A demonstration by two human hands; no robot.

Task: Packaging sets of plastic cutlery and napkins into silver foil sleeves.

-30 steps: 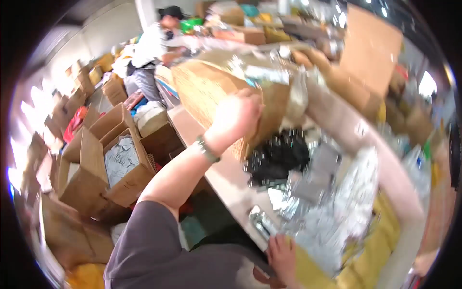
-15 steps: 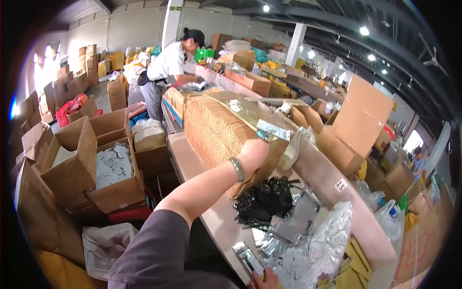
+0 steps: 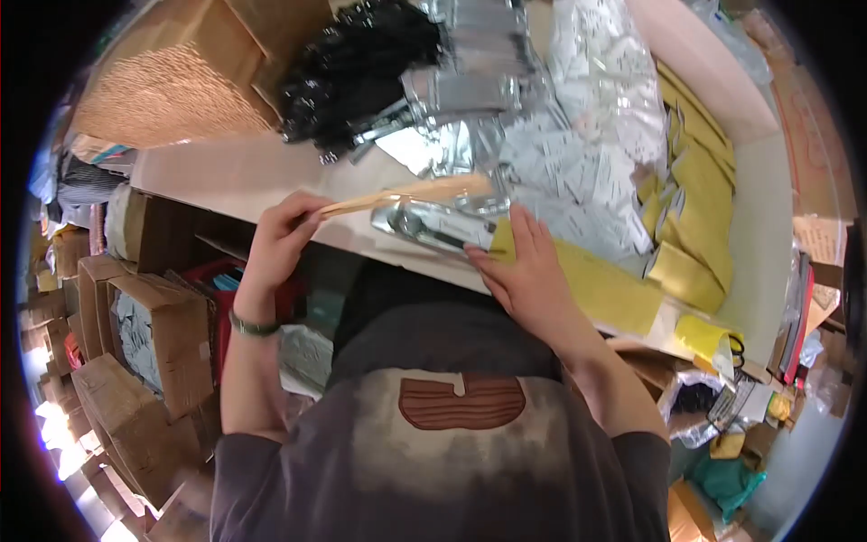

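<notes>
My left hand (image 3: 291, 230) is closed on one end of a flat tan piece (image 3: 406, 192), seen almost edge-on and blurred; I cannot make out its exact kind. The piece points right over the table edge, above a long silver metal tool (image 3: 433, 226) that looks like a stapler. My right hand (image 3: 528, 275) has its fingers stretched out, resting at the left end of a long yellow padded envelope (image 3: 587, 278) along the near edge. Beyond my right hand lies a heap of small white printed slips (image 3: 551, 167).
A big open carton (image 3: 172, 99) packed with tan layers stands far left. Black plastic bags (image 3: 361, 72), silver packets (image 3: 474, 72) and yellow envelopes (image 3: 695, 190) cover the table (image 3: 203, 172). Scissors (image 3: 736, 348) lie at the right edge. Cartons (image 3: 163, 334) stand on the left floor.
The view has swung down toward my body. My left hand has come back from the large carton to the near table edge and now grips the tan piece. My right hand now shows fully.
</notes>
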